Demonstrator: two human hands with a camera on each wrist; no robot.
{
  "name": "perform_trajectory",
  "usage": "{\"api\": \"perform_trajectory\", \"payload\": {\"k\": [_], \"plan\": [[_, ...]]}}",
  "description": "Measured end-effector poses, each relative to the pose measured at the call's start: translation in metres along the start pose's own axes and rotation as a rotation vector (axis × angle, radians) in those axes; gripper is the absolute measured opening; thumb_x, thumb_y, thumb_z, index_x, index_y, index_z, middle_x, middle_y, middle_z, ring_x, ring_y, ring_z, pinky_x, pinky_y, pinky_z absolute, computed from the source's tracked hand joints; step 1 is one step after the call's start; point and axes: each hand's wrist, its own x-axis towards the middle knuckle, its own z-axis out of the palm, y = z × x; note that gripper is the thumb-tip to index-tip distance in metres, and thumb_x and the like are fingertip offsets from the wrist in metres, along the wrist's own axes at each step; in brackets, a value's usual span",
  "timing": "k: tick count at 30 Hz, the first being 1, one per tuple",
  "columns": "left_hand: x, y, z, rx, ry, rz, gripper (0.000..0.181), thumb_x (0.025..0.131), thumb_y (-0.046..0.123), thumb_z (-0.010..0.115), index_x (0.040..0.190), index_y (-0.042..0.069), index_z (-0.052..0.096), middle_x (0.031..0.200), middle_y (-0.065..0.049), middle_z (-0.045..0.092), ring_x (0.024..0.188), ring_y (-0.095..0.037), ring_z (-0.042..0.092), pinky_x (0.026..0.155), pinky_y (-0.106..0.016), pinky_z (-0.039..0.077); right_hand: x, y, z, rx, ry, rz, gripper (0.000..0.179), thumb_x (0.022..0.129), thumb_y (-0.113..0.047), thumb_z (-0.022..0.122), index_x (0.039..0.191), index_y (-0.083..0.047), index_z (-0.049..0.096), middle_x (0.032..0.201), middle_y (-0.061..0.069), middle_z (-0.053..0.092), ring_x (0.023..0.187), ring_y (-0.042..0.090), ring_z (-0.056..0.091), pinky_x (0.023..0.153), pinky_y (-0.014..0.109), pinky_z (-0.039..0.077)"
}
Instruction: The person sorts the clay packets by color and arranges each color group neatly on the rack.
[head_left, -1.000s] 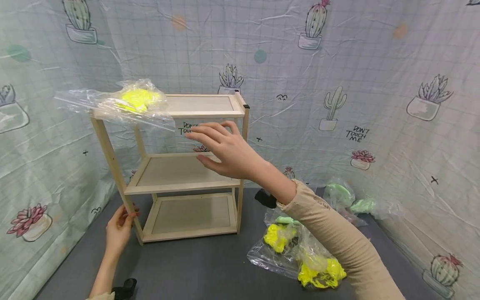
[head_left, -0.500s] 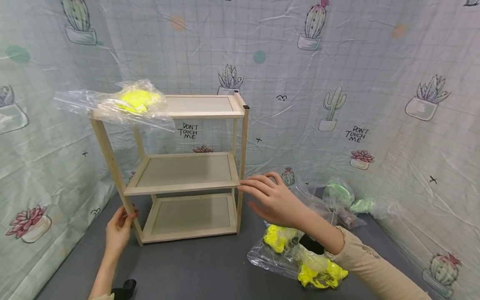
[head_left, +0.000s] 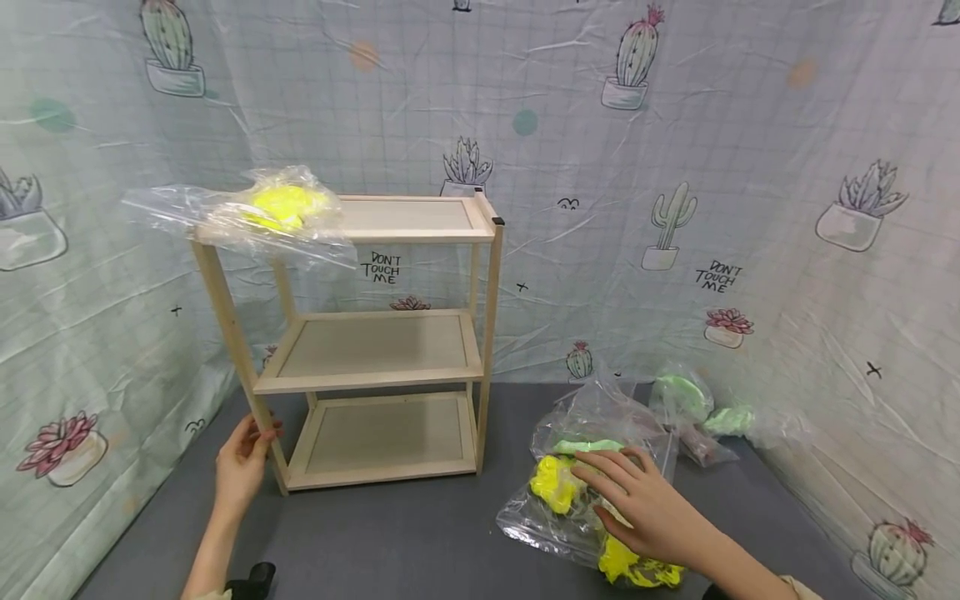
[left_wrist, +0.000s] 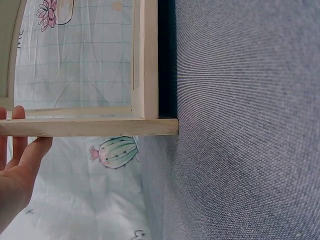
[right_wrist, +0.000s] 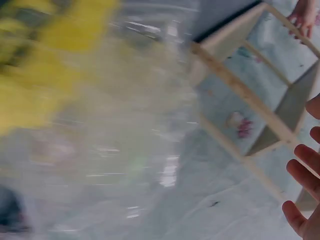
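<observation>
At the far left, over the top of a pale wooden rack (head_left: 367,483), a clear zip bag (head_left: 285,210) with something bright yellow inside lies across the left end of the top shelf (head_left: 412,217). Its plastic overhangs the side and the front, much as it did a second ago. Lower down on that side, the left hand (head_left: 242,468) grips the front left leg (head_left: 232,325) near the bench (head_left: 390,542); the left wrist view shows fingers on both sides of the wood. That grip has not changed. The rack stands upright, its middle shelf (head_left: 375,348) level, with a cactus-print cloth (head_left: 570,125) behind.

To the right, the near bags (head_left: 553,487) lie on the bench, clear plastic around yellow lumps and a pale green piece. The right hand (head_left: 652,508) is over them, fingers spread and slightly bent, holding nothing. This is the main difference: a second ago it was in front of the rack, then beside the right leg, and now it is well apart from both. The right wrist view is smeared, so I cannot tell whether the fingertips touch plastic. Furthest right, behind the hand, more bags (head_left: 682,400) with light green contents lie near the cloth.
</observation>
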Motion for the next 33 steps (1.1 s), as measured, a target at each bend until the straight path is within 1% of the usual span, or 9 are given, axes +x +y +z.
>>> {"api": "perform_trajectory", "payload": {"k": [5,10,13,17,21,25,28,30,33], "plan": [[0.0,0.001,0.001,0.01,-0.005,0.003,0.025,0.088,0.003,0.052,0.112,-0.004,0.053,0.084,0.027,0.054,0.078,0.015,0.054,0.066,-0.004,0.042,-0.037,0.005,-0.003,-0.03,-0.034,0.057,0.053,0.092,-0.047,0.022,0.129,-0.017,0.045,0.128,0.006,0.048,0.112,0.016,0.042,0.083,0.036,0.026],[0.001,0.0,0.0,0.008,-0.001,-0.003,0.026,0.087,0.003,0.052,0.112,-0.004,0.053,0.084,0.027,0.054,0.078,0.015,0.055,0.067,-0.004,0.042,-0.06,0.012,-0.007,-0.054,-0.051,0.071,0.057,0.092,-0.05,0.027,0.132,-0.013,0.043,0.133,0.007,0.045,0.117,0.017,0.039,0.083,0.037,0.025],[0.001,0.0,-0.001,0.011,0.004,-0.018,0.026,0.087,0.002,0.052,0.113,-0.004,0.053,0.084,0.026,0.055,0.077,0.014,0.055,0.067,-0.003,0.041,-0.071,0.015,-0.007,-0.037,-0.096,0.089,0.062,0.085,-0.047,0.052,0.134,-0.011,0.039,0.138,0.007,0.039,0.125,0.017,0.033,0.084,0.038,0.023],[0.0,0.001,-0.002,0.02,0.005,-0.019,0.027,0.087,0.003,0.052,0.113,-0.003,0.053,0.084,0.026,0.054,0.078,0.015,0.054,0.067,-0.004,0.042,-0.083,0.016,-0.003,0.002,-0.18,0.129,0.088,0.065,-0.042,0.073,0.137,-0.01,0.033,0.142,0.011,0.032,0.137,0.016,0.017,0.084,0.042,0.023],[-0.001,0.002,-0.002,0.013,0.01,-0.007,0.025,0.088,0.003,0.051,0.112,-0.004,0.053,0.084,0.026,0.055,0.078,0.014,0.055,0.067,-0.005,0.042,-0.095,0.018,0.006,0.034,-0.207,0.148,0.094,0.062,-0.052,0.072,0.137,-0.011,0.034,0.142,0.015,0.032,0.14,0.015,0.007,0.084,0.046,0.024],[-0.001,0.002,-0.001,0.005,0.009,0.002,0.025,0.088,0.002,0.051,0.112,-0.004,0.053,0.084,0.025,0.055,0.078,0.014,0.055,0.067,-0.004,0.042,-0.105,0.023,0.015,0.009,-0.265,0.175,0.097,0.059,-0.061,0.069,0.137,-0.015,0.035,0.144,0.012,0.03,0.139,0.01,-0.003,0.083,0.047,0.028],[-0.001,0.002,-0.001,0.004,0.005,0.006,0.025,0.088,0.002,0.051,0.112,-0.005,0.053,0.084,0.026,0.055,0.077,0.014,0.055,0.067,-0.004,0.042,-0.112,0.027,0.021,-0.022,-0.305,0.189,0.101,0.054,-0.061,0.071,0.138,-0.019,0.034,0.144,0.01,0.029,0.138,0.011,0.004,0.08,0.045,0.033],[-0.001,0.003,0.0,-0.003,0.002,0.007,0.025,0.088,0.001,0.051,0.111,-0.005,0.053,0.084,0.026,0.055,0.078,0.014,0.055,0.067,-0.004,0.042,-0.115,0.029,0.024,-0.027,-0.324,0.19,0.103,0.051,-0.059,0.074,0.138,-0.021,0.033,0.145,0.01,0.029,0.133,0.016,0.02,0.079,0.044,0.035],[-0.002,0.004,0.0,-0.008,0.003,0.0,0.025,0.088,0.002,0.051,0.111,-0.004,0.053,0.085,0.026,0.055,0.078,0.014,0.055,0.068,-0.003,0.041,-0.12,0.031,0.027,-0.01,-0.349,0.187,0.105,0.049,-0.055,0.077,0.138,-0.021,0.033,0.144,0.011,0.03,0.115,0.016,0.041,0.075,0.041,0.036]]}}
